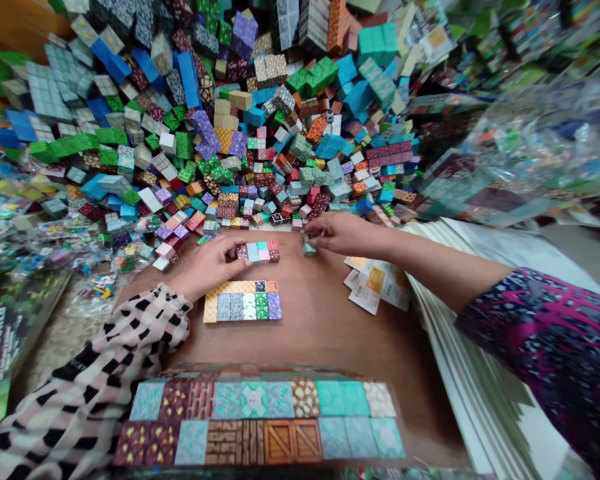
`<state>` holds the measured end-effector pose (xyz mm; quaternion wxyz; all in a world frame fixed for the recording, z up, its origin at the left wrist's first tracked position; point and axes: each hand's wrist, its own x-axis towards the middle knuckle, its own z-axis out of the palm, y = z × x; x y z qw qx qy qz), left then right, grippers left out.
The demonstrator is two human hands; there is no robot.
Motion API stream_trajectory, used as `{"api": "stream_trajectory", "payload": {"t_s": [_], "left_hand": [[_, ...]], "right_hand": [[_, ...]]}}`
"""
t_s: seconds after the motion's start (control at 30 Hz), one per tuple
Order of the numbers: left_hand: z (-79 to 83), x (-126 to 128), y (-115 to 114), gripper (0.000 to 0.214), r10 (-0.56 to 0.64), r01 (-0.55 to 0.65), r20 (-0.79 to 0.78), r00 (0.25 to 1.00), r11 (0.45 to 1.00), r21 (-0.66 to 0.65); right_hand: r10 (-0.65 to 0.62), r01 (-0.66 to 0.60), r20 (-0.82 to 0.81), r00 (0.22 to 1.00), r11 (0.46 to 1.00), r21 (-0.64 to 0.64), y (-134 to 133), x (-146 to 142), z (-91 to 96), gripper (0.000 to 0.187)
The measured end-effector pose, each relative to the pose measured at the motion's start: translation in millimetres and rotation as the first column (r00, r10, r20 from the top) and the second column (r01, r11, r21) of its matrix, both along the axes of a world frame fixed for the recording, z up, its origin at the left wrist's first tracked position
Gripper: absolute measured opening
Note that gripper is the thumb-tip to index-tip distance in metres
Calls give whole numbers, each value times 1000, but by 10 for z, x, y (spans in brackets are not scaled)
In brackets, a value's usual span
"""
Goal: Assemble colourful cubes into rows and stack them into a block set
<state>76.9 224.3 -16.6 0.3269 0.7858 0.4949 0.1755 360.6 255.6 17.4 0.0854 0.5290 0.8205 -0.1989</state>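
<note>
My left hand (211, 265) reaches in from the lower left, its thumb and fingers closed on the left end of a short row of small patterned cube blocks (258, 252). Toward the pile, my right hand (343, 235) pinches a small greenish block (309, 245) just above or on the brown board (315, 327); its fingertips are partly hidden. Nearer to me lies a flat assembled group of blocks (243, 303) with a yellow edge and grey, white, green and purple cubes. Along the front stands a long two-row assembly of larger printed blocks (265, 427).
A large heap of coloured cube blocks (260, 133) fills the far side. White-and-yellow cards (377, 280) lie to the right, beside a stack of white sheets (460, 320). Clear plastic bags (525, 147) sit at far right, and a printed booklet (15, 347) at left.
</note>
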Motion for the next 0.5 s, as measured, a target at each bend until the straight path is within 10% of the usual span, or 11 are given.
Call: {"api": "stream_trajectory", "payload": {"t_s": [0.13, 0.5], "left_hand": [[29, 11, -2, 39, -12, 12, -9, 1000, 1000, -7], [1, 10, 12, 40, -34, 34, 34, 999, 999, 9]], "right_hand": [[-14, 13, -13, 1000, 999, -32, -84, -54, 30, 61], [-107, 66, -310, 945, 988, -140, -170, -454, -71, 37]]}}
